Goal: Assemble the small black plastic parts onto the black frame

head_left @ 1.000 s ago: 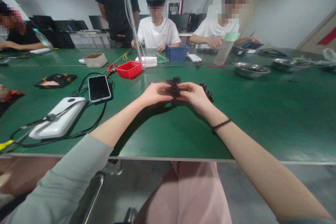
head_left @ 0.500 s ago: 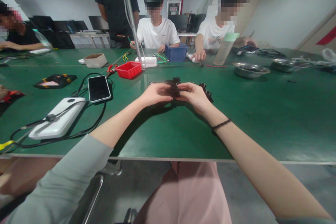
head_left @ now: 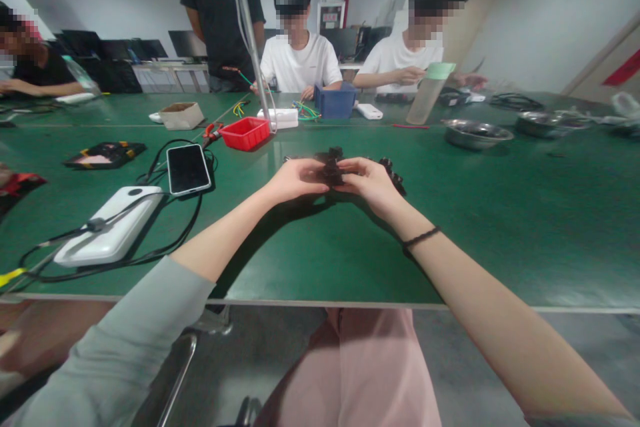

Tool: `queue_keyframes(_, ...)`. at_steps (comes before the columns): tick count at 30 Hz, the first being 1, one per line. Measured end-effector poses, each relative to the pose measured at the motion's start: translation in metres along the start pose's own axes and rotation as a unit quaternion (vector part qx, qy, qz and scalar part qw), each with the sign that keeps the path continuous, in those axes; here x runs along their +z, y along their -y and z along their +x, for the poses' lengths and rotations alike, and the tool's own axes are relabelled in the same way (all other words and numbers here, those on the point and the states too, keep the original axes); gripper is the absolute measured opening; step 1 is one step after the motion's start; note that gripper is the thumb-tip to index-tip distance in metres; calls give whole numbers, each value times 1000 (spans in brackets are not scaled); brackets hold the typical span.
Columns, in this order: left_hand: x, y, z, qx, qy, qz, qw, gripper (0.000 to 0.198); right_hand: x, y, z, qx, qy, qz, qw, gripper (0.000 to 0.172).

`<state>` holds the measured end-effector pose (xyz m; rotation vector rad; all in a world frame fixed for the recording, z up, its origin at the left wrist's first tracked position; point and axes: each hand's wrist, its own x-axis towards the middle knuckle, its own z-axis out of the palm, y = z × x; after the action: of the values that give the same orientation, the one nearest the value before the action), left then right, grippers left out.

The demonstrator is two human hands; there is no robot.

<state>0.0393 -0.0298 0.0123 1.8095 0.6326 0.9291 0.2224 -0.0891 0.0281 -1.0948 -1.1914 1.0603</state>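
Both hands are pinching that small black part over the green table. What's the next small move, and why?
Probably squeeze the fingertips together a little. The left hand and right hand meet on the black part from opposite sides. It is small and half hidden by fingers, and more black pieces lie on the table behind the right hand.

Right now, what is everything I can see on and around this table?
table: one, green, across the view
phone: one, black, left of the hands
power bank: one, white, near left, cabled
tray: one, red, beyond the phone
bin: one, blue, far middle
cardboard box: one, brown, far left
bowls: two, metal, far right
bottle: one, clear, green cap, left of the bowls
people: four, seated or standing, far side and left
black part: one, black, between both hands
left hand: one, bare, gripping the black part
right hand: one, bare, gripping the black part
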Motion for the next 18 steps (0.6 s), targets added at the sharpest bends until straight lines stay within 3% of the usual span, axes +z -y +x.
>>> queue_keyframes(12, 0, -3, 0, 5, 3, 1, 1000, 59, 1, 5, -3, 10, -4, 12, 1000, 22)
queue_keyframes(18, 1, -10, -2, 12, -26, 41, 999, 56, 1, 4, -2, 19, -2, 6, 1000, 21)
